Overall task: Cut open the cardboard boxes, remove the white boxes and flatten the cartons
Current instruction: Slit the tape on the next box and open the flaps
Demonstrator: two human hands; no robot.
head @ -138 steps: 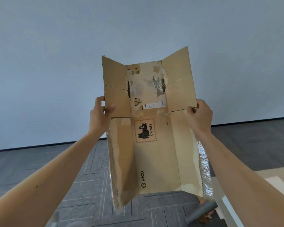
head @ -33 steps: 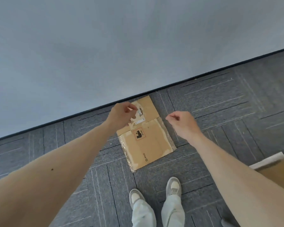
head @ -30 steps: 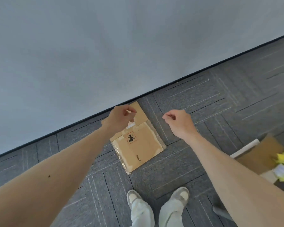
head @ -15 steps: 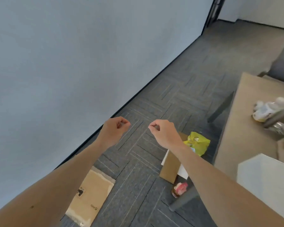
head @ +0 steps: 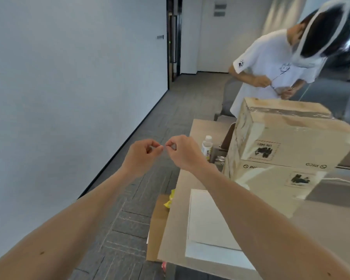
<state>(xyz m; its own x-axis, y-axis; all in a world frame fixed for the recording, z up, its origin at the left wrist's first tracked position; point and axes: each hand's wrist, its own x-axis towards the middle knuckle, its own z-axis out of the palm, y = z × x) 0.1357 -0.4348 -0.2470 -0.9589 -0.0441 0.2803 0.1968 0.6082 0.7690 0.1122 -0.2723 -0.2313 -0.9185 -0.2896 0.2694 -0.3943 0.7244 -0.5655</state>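
Noting a pale grey wall (head: 69, 98) filling the left side and meeting grey carpet tiles (head: 129, 229) at a dark skirting line.

Recording the left hand (head: 143, 155) reaching in from the lower left and hovering over the carpet, fingers curled in, thumb and forefinger pinched together. Recording the right hand (head: 183, 154) just beside it, curled and pinched the same way, fingertips nearly touching those of the left. Not managing to tell whether pinching anything small between them.

Logging a brown cardboard piece (head: 157, 225) down on the floor against the left edge of the table (head: 179, 219), with something yellow (head: 170, 199) at its top, partly hidden by the tabletop.

Finding a white box (head: 204, 219) lying flat on the near part of the table, partly crossed by the right forearm. Finding a small bottle (head: 207, 146) standing upright further back, just behind the right hand.

Recording two brown cartons stacked on the right of the table: the upper cardboard box (head: 291, 138) taped along its top and showing a printed hazard label, sitting on the lower cardboard box (head: 271, 184), blurred but showing a similar label. Neither hand touching either one.

Noting a second person (head: 271, 61) in a white shirt bending forward behind the stack, both hands busy with something thin.
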